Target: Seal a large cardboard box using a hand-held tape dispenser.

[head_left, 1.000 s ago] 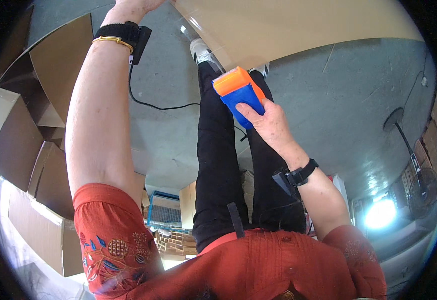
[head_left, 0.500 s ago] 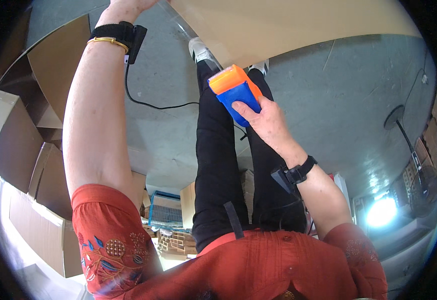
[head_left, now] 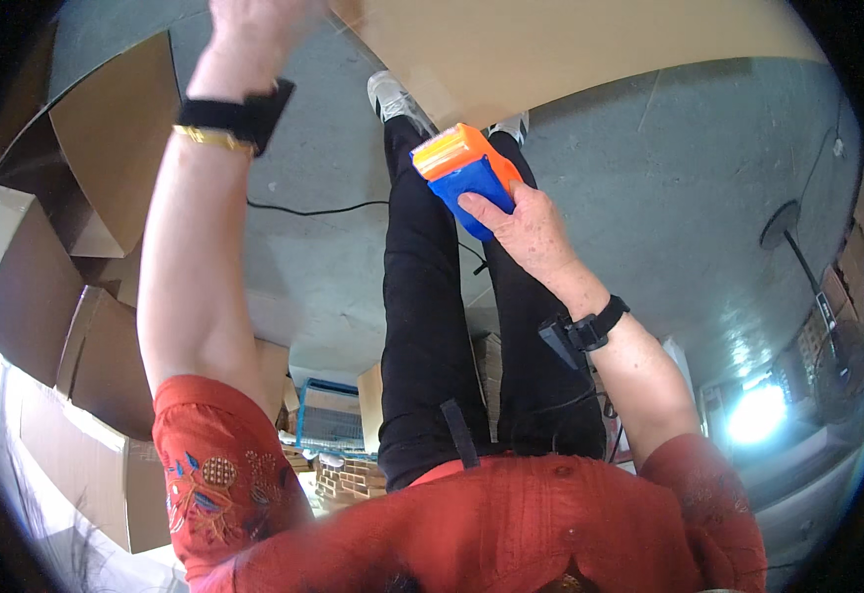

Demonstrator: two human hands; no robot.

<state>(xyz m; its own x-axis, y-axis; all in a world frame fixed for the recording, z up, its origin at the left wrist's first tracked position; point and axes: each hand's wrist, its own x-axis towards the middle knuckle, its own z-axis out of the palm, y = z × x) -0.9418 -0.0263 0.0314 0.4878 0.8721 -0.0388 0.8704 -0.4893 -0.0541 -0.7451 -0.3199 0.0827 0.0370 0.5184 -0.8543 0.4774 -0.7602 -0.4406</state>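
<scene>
In my right hand (head_left: 523,229) is an orange and blue packing tape dispenser (head_left: 466,183), its orange end toward the cardboard and my thumb across its blue side. Just beyond it lies the edge of a large brown cardboard sheet or box panel (head_left: 590,49). A clear strip of tape (head_left: 417,111) runs along that edge from near the dispenser toward my left hand (head_left: 259,30). My left hand is at the top edge of the picture, left of the cardboard's corner. It is smeared by motion and partly cut off, so its fingers cannot be made out.
Open cardboard boxes (head_left: 106,138) stand at the left. A blue wire crate (head_left: 331,415) is behind my legs. On the grey floor (head_left: 669,198) a thin black cable (head_left: 318,211) runs to my leg. A standing fan (head_left: 809,267) with a round base is at the right.
My left hand has moved slightly away from the cardboard's corner and is now blurred, its forearm shifted a little right. My right hand and the tape dispenser have barely moved.
</scene>
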